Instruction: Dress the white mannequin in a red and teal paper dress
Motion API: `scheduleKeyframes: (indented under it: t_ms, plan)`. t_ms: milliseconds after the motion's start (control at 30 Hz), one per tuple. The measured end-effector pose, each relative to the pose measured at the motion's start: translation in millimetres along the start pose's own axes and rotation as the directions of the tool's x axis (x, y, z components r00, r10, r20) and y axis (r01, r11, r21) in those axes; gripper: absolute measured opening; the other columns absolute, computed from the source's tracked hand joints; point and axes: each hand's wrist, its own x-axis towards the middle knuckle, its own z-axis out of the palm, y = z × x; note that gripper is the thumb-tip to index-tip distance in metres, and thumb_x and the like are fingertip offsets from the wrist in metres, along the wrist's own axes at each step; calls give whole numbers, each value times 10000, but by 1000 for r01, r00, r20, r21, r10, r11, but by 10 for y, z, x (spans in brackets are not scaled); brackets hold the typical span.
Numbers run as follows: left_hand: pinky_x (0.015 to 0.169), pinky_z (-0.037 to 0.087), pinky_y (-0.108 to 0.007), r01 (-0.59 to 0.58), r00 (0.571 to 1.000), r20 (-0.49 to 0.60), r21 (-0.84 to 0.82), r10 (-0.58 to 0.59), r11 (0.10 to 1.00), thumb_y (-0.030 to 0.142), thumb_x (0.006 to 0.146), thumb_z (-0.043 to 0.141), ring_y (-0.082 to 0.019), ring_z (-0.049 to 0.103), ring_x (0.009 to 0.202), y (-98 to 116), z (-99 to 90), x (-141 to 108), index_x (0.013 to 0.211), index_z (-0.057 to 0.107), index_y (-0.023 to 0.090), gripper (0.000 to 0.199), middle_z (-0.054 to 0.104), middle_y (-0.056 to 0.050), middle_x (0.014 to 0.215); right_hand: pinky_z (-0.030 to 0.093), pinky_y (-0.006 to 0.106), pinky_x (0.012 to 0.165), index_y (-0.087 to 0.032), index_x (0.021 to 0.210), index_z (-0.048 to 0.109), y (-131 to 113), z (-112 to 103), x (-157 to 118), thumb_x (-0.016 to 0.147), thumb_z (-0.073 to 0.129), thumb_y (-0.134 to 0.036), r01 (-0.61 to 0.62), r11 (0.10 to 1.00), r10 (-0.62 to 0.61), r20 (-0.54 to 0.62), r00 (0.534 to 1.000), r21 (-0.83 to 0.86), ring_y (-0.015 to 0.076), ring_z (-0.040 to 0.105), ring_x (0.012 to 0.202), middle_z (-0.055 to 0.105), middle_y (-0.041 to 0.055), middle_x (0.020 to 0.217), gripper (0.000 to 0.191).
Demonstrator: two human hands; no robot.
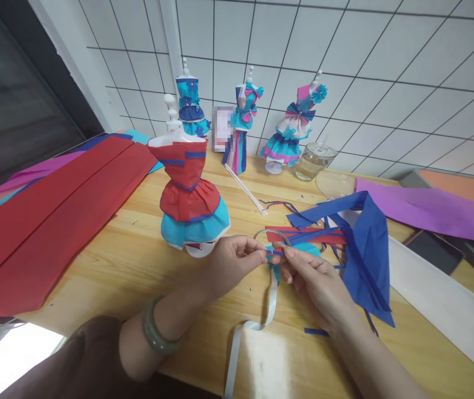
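In the head view, a small blue-and-red strip (276, 252) is pinched by the fingertips of the left hand (233, 263) and right hand (315, 275); its long axis is held crosswise, left to right, above the table (126, 246), near the red dress (190, 197).

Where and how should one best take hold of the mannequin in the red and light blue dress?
Best grip the mannequin by its white neck, probably from above: it stands upright, the narrow neck rises bare, while the flared skirt below looks soft and crushable.
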Motion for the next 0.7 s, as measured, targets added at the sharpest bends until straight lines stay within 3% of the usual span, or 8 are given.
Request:
scheduleKeyframes:
  t_ms: [167,367,500,700]
  plan:
    - [660,493,-231,46,998,43,-39,-44,998,246,726,643,-114,625,647,-2,-17,11,781,668,135,127,706,-30,711,390,244,540,-195,955,725,-1,-3,-15,686,736,-432,28,1000,-28,7,1000,15,100,466,514,583,-15,569,358]
    - [654,494,-238,18,997,71,-20,-17,1000,248,758,619,-125,636,679,-3,-18,13,842,672,127,157,709,-47,735,379,234,528,-194,798,735,14,-28,-14,621,791,-377,53,997,-56,-43,998,-58,95,473,524,594,-16,581,261]
    - [698,511,-265,7,998,58,-61,-3,998,220,736,640,-152,659,750,4,-6,15,976,646,120,260,708,-62,794,369,216,514,-189,788,735,14,-37,0,611,798,-371,57,998,-60,-55,997,-40,81,470,510,585,-23,561,261]
    - [765,518,-285,-29,996,86,-55,34,998,209,693,683,-165,659,808,-7,27,-17,974,650,122,296,700,-78,875,379,235,508,-188,784,730,-2,-16,2,589,809,-372,61,998,-62,-66,996,-22,96,472,499,586,-19,555,280]
